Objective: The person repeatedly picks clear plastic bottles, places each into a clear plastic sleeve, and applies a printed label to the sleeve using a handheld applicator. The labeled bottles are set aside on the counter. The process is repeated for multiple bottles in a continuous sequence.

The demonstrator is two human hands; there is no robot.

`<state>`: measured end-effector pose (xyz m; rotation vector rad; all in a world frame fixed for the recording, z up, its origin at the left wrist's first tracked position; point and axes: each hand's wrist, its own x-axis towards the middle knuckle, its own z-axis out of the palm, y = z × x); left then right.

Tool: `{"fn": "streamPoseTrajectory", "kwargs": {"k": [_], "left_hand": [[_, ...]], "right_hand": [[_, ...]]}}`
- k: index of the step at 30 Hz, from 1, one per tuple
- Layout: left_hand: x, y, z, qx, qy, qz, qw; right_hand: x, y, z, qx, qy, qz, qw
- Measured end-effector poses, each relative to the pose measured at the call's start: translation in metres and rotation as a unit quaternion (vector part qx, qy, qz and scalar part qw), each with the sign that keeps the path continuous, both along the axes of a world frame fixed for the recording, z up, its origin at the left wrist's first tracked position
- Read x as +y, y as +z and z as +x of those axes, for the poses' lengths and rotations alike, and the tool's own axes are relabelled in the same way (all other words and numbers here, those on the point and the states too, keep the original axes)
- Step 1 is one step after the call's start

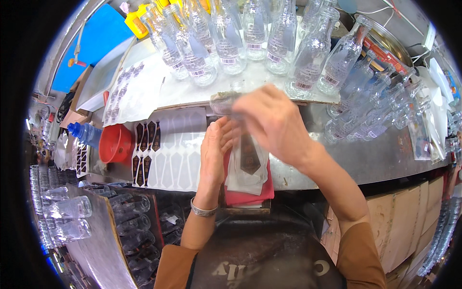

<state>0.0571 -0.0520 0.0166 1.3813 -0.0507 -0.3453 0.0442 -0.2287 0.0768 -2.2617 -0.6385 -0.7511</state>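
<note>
My left hand [214, 147] is upright beside a folded cloth pad, its fingers stretched out and nothing seen in its grasp. Over the pad my right hand [276, 120] is bent at the wrist, its fingertips smeared by motion, so what they hold cannot be made out. Between and below the hands, a dark tie-shaped label [250, 156] shows on top of the pale cloth [234, 180]; whether it sits on a clear bottle is hard to tell. A red cloth [252, 197] lies underneath. Just beyond my hands is a crumpled greyish rag [221, 102].
Several clear bottles [231, 53] stand on the white raised board ahead, with more bottles [370, 111] at right. Left of me are a label sheet [175, 164], partly used, and a red bucket [117, 143]. Bottles lie stacked [132, 224] lower left; cartons [399, 221] stand lower right.
</note>
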Motion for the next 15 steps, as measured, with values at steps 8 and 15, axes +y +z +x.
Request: {"fn": "streamPoseTrajectory", "kwargs": {"k": [8, 15], "left_hand": [[0.02, 0.005, -0.016, -0.082, 0.005, 0.092, 0.992], [0.025, -0.015, -0.043, -0.151, -0.039, 0.107, 0.982]], "right_hand": [[0.001, -0.012, -0.054, 0.127, 0.036, -0.015, 0.991], [-0.009, -0.046, -0.1, 0.11, 0.127, 0.142, 0.976]]}}
